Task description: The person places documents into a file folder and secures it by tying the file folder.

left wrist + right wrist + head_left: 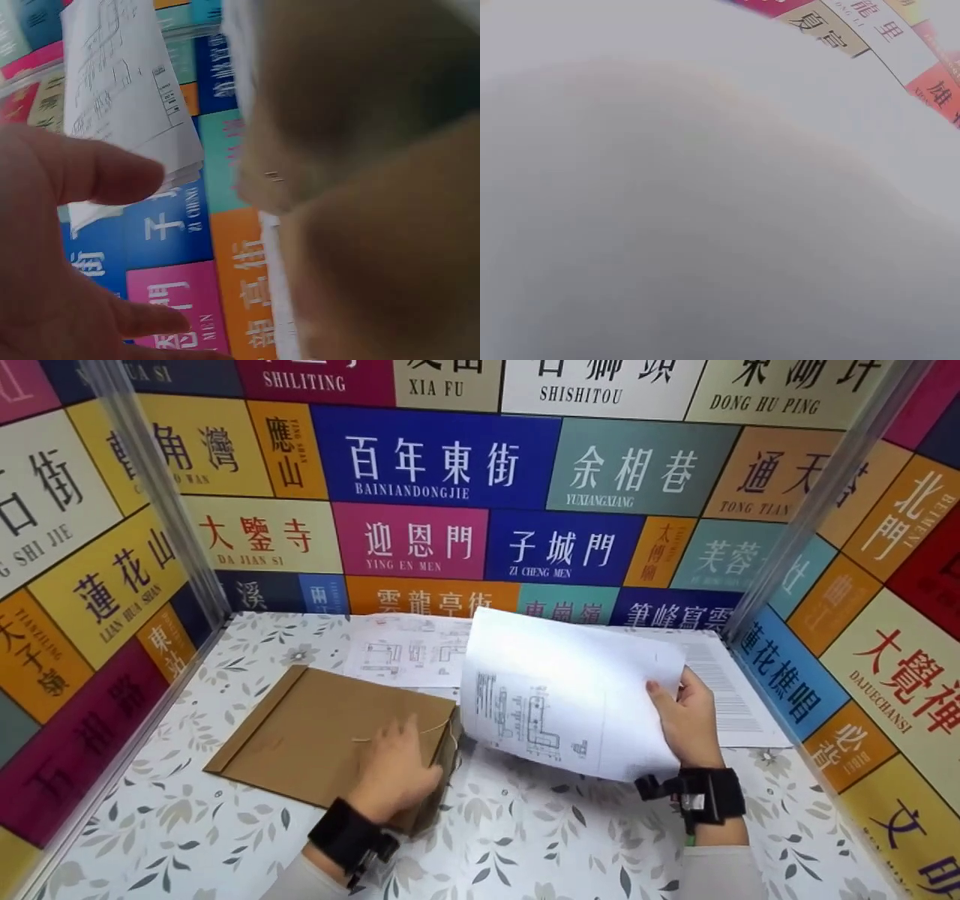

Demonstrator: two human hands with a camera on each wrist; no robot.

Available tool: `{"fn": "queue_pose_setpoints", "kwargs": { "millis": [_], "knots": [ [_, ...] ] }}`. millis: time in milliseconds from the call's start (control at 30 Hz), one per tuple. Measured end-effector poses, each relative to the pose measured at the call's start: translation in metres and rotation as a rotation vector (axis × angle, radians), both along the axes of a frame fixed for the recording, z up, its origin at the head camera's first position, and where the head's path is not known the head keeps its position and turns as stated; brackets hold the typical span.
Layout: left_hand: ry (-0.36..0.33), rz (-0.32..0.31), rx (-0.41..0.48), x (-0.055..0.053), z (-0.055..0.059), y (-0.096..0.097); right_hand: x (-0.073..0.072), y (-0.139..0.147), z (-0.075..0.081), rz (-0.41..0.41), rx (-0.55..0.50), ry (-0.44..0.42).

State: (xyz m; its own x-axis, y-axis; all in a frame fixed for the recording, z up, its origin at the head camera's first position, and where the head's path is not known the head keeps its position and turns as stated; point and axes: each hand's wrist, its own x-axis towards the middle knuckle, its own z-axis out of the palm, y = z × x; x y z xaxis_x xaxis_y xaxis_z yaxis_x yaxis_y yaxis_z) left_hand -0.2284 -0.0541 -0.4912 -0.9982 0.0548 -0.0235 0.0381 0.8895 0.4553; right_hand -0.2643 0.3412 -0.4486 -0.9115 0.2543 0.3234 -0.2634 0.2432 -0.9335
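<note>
A brown paper document folder with a thin string lies at a slant on the table, left of the middle. Over its right part is my left hand, blurred, its fingers loosely extended. The left wrist view has the thumb and fingers of this hand spread apart beside the brown folder, with nothing between them. My right hand pinches the right edge of a stack of white sheets printed with technical drawings. The sheets are raised and bowed, and their pale surface fills most of the right wrist view.
Behind the folder, another drawing sheet lies flat. A sheet with printed lines lies at the back right, partly behind the held stack. Panels with colourful lettering enclose the leaf-patterned table at the back and sides.
</note>
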Motion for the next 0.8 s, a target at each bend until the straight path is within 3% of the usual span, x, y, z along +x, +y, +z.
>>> {"fn": "queue_pose_setpoints", "kwargs": {
  "millis": [133,267,500,600,800],
  "knots": [
    [-0.085,-0.036,-0.168,0.008,-0.017,-0.002,-0.007,-0.007,-0.009,0.062,-0.080,-0.045],
    [-0.123,-0.040,-0.160,0.008,-0.025,-0.001,-0.014,-0.014,-0.022,0.111,-0.061,-0.151],
    [-0.120,-0.016,-0.086,0.009,-0.031,-0.001,-0.020,-0.008,-0.039,0.225,0.118,-0.364],
    [-0.103,0.008,-0.090,0.010,-0.031,-0.001,-0.017,-0.001,-0.037,0.288,0.173,-0.382],
    [-0.076,0.029,-0.106,0.012,-0.035,0.002,-0.009,0.013,-0.029,0.353,0.143,-0.412]
  ]
}}
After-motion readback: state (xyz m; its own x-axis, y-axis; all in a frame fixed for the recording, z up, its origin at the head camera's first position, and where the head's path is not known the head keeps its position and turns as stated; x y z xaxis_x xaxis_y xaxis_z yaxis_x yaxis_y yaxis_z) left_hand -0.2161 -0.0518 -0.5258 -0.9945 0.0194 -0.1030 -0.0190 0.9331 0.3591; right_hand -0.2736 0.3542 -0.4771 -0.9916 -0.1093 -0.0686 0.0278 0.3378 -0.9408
